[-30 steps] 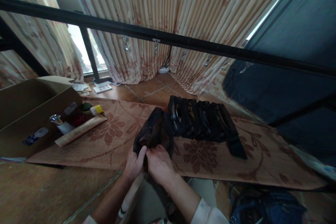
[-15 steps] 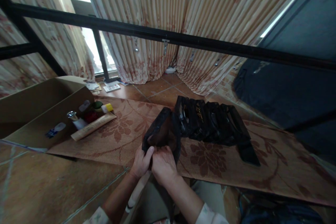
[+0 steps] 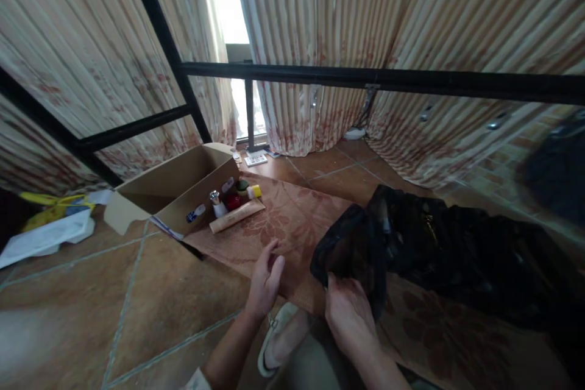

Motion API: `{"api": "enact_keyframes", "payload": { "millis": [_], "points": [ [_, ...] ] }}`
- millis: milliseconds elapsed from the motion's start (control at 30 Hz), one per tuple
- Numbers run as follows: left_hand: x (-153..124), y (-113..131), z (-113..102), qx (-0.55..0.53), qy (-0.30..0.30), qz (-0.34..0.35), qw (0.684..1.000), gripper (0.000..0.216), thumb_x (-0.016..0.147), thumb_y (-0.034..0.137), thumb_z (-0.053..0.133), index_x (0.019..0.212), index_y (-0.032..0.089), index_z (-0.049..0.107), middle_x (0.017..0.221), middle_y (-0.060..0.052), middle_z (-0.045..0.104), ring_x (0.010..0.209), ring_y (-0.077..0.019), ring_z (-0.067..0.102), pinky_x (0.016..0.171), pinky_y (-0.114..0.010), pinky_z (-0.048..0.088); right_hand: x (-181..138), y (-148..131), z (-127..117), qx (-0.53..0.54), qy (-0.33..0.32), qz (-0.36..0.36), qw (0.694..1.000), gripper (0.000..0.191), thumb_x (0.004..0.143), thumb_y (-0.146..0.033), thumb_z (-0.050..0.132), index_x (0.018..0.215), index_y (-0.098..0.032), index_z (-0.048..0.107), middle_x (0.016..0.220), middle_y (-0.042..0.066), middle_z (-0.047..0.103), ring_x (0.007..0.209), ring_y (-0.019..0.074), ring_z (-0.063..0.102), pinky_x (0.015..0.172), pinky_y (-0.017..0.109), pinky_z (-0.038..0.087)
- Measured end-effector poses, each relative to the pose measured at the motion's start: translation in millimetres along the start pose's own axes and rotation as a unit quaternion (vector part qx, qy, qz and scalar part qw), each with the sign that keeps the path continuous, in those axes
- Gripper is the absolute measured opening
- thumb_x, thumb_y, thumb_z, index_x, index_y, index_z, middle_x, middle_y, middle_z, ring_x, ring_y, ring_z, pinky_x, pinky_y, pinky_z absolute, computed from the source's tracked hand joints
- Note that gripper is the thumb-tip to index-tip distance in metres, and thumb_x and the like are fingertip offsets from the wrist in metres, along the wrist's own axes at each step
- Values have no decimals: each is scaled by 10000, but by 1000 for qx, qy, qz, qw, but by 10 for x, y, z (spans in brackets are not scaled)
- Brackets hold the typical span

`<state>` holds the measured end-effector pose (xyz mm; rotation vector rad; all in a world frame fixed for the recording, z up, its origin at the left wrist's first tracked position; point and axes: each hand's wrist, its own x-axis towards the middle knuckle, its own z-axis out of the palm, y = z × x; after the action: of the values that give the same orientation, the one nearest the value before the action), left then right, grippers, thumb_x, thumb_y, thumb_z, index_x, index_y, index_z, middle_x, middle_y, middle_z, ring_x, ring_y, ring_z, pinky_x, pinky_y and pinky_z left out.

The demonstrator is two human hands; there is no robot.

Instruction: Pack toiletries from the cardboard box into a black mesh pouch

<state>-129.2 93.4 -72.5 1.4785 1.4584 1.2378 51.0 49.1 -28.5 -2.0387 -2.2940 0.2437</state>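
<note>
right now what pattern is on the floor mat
Dark reddish flowers on a tan weave; the mat shows best in the head view.

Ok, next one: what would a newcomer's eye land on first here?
Probably the black pouch at centre right on the patterned mat, its near edge pinched in the right hand, with more black fabric heaped behind it. Next, the left hand, open and empty over the mat's near edge, and the cardboard box at left with small bottles and a tube at its mouth. A black bar crosses the striped curtains above.
</note>
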Motion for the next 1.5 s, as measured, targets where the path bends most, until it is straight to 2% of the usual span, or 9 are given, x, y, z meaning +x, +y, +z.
{"api": "enact_keyframes", "payload": {
  "millis": [200, 267, 467, 767, 833, 867, 967, 1100, 1500],
  "points": [
    [556, -212, -760, 291, 208, -8, 934, 468, 832, 345, 482, 1247, 129, 485, 1163, -140, 585, 1064, -260, 544, 947, -415, 418, 12, 15, 59, 7, 2, 2, 1000, 383, 833, -13, 347, 1085, -114, 617, 866, 114, 672, 846, 230, 596, 814, 337, 322],
    [743, -260, -983, 398, 214, -33, 891, 508, 818, 267, 451, 1297, 98, 429, 1286, -178, 503, 1214, -301, 442, 1024, -449, 336, 16, 11, 67, 7, 3, 4, 1000, 381, 831, -18, 354, 1096, -108, 614, 867, 115, 671, 844, 228, 594, 814, 335, 323],
    [988, -306, -1267, 439, 87, -67, 892, 427, 732, 258, 515, 1136, 135, 570, 1135, -189, 595, 1092, -401, 489, 915, -532, 361, 29, -27, 19, 20, 2, 7, 1000, 404, 799, 7, 360, 1089, -114, 613, 881, 106, 673, 856, 228, 590, 830, 333, 314],
    [557, -145, -819, 314, -11, -101, 944, 432, 791, 566, 448, 784, 160, 598, 643, -51, 573, 614, -213, 554, 568, -301, 412, 58, -61, -46, 28, -19, 16, 999, 361, 782, -24, 405, 1047, -121, 630, 927, 129, 674, 876, 222, 594, 854, 335, 304],
    [349, -13, -684, 219, -25, -120, 968, 494, 857, 556, 310, 766, 150, 575, 556, -10, 485, 505, -150, 473, 498, -262, 387, 58, -64, -59, 29, -13, 17, 999, 347, 789, -40, 411, 1045, -119, 631, 924, 136, 674, 876, 223, 594, 848, 336, 305],
    [233, 71, -623, 34, -31, -170, 984, 462, 845, 549, 366, 778, 141, 573, 560, 2, 465, 483, -123, 432, 485, -249, 376, 60, -64, -64, 28, -7, 18, 999, 339, 789, -48, 415, 1041, -115, 632, 913, 139, 675, 874, 227, 594, 842, 337, 306],
    [-122, 343, -482, -376, -114, -282, 875, 323, 812, 451, 521, 904, 149, 586, 661, 5, 486, 481, -69, 374, 499, -221, 384, 69, -59, -66, 30, 4, 13, 999, 326, 777, -63, 434, 1036, -102, 629, 876, 140, 675, 850, 232, 594, 814, 339, 310],
    [-463, 594, -357, -534, -194, -303, 765, 202, 835, 360, 520, 840, 176, 604, 641, 3, 475, 477, -62, 385, 526, -227, 424, 78, -48, -69, 36, 5, 6, 999, 325, 777, -72, 450, 1054, -96, 617, 867, 139, 675, 836, 225, 595, 798, 339, 308],
    [-706, 822, 5, -493, -318, -281, 759, 433, 765, 279, 623, 1191, 234, 565, 1039, -84, 608, 884, -195, 588, 814, -333, 452, 113, -39, -85, 59, -35, 12, 998, 238, 905, -232, 410, 974, -133, 615, 928, 113, 689, 890, 226, 607, 831, 350, 306]
  ]
}}
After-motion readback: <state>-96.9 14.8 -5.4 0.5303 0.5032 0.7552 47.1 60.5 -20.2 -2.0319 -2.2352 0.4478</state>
